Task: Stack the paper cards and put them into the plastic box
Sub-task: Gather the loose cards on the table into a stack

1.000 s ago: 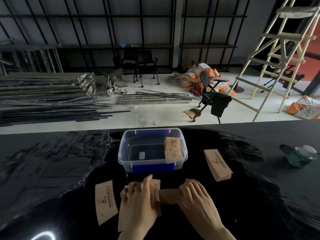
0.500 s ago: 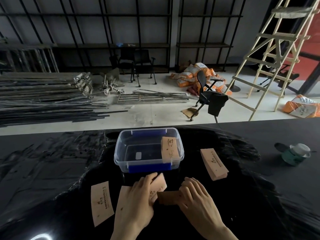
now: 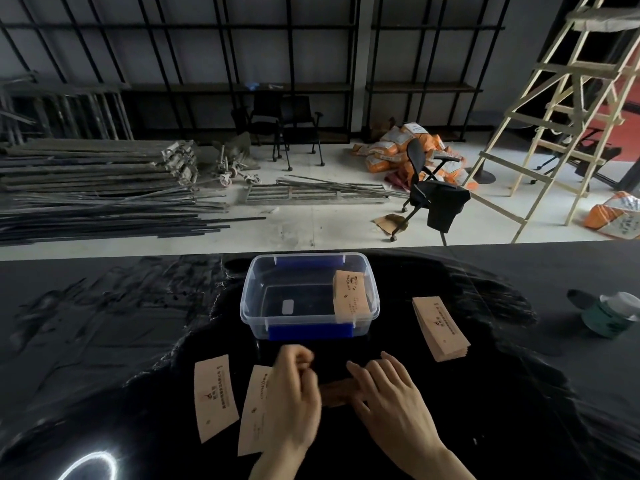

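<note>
The dark surface [image 3: 104,341] carries the work, with the clear plastic box [image 3: 309,299] at its centre, lid off and open upward, presumably set within easy reach for loading. One stack of cards [image 3: 349,296] already stands inside it against the right wall. A second, thicker stack [image 3: 440,328] lies on the surface right of the box, apart from it. Two loose cards lie flat near the front edge: the far-left card [image 3: 214,396] and the partly covered card [image 3: 254,407] just beside it. The left hand [image 3: 294,393] overlaps the latter, fingers curled together; whether its grip holds a card cannot be told. The right hand [image 3: 391,396] presses flat, fingers spread, on a brown card [image 3: 334,393], likely pinning it for gathering. Stacking appears incomplete.
</note>
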The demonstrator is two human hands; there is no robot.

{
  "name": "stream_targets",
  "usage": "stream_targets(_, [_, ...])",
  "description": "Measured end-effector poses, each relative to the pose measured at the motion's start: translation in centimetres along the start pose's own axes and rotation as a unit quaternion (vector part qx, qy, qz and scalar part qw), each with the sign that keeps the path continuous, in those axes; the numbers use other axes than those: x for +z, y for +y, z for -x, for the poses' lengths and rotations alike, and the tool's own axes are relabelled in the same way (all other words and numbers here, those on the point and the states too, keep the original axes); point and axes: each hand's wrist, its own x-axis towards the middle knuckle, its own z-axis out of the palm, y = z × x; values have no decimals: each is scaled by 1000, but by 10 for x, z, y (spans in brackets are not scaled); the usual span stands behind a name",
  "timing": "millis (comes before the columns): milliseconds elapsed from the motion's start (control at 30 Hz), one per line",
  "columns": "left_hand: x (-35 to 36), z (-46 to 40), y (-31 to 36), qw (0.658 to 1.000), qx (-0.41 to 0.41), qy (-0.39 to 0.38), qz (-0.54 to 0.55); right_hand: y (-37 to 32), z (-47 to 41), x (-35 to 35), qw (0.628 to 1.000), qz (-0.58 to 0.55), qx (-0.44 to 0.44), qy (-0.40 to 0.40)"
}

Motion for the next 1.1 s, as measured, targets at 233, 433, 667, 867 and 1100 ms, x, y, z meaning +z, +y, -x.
stream_targets(233, [-41,-2,-21,927,-88,-24,-365,-9,-13,-9,1000,-14,-3,2])
stream_targets(433, [-48,-20,-14,987,-2,-37,-156,-11,-16,-2,998,-50,8,-27])
stream_targets(667, [-24,-18,18,981,77,-165,-60,-31,-22,5,994,-98,51,-26])
stream_targets(867, [-40,-12,-23,981,51,148,-113,-29,-25,1,999,-34,0,-16])
stream_targets(1100, [-69,-9,-48,926,-134,82,-343,-30,-26,11,999,-33,8,-17])
